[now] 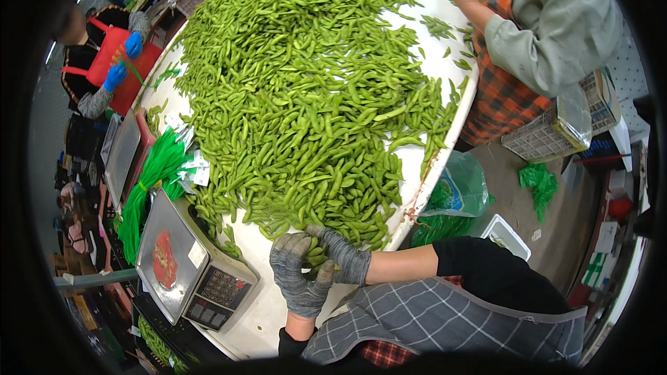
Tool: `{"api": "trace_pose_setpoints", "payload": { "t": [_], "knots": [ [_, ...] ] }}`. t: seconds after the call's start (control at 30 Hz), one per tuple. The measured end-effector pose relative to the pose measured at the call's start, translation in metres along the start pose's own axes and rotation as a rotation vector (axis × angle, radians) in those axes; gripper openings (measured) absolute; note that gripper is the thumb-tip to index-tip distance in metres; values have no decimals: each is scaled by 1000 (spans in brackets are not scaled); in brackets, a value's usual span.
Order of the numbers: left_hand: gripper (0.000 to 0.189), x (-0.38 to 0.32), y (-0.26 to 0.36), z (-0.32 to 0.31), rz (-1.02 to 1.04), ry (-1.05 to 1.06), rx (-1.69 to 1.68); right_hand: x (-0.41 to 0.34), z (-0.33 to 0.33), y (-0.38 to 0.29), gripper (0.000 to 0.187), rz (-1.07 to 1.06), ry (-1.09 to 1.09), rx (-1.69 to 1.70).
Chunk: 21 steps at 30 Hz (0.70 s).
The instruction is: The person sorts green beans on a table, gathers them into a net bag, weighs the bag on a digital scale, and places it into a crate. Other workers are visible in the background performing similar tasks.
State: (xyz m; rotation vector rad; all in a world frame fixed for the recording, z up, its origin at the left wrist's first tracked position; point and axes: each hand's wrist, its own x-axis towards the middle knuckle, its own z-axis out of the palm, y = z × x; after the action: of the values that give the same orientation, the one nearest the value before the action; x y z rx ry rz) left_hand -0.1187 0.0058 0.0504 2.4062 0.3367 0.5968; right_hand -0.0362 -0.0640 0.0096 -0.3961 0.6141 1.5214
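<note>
My left hand (pixel 299 276), in a grey knit glove, curls around several green soybean pods (pixel 315 256) near the front of a white table (pixel 252 250). Against it, on the right, lies my right hand (pixel 346 255), gloved alike, with its fingers at the same pods. Some pods show between the two hands; the fingers hide the others. Whether the right hand itself grips any cannot be made out. Just beyond both hands spreads a large heap of loose edamame pods (pixel 302 114).
A digital scale (pixel 174 265) stands to my left, beside a bundle of green mesh bags (pixel 151 182) with white tags. Behind is a second scale (pixel 124 153). A person in a plaid apron (pixel 500 52) works at right; another in blue gloves (pixel 114 77) stands at far left.
</note>
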Motion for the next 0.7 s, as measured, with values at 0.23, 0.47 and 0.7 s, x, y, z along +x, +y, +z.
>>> {"api": "trace_pose_setpoints", "payload": {
  "t": [0.23, 0.47, 0.7],
  "knots": [
    [29, -9, 19, 1, -78, 161, -123, -21, -23, -8, 37, -12, -239, 20],
    [23, 23, 22, 15, 35, 31, -59, -53, -60, -35, 33, -85, -352, 183],
    [20, 133, 25, 99, 126, -297, 28, -96, -97, -52, 23, -294, -263, 256]
  ]
}}
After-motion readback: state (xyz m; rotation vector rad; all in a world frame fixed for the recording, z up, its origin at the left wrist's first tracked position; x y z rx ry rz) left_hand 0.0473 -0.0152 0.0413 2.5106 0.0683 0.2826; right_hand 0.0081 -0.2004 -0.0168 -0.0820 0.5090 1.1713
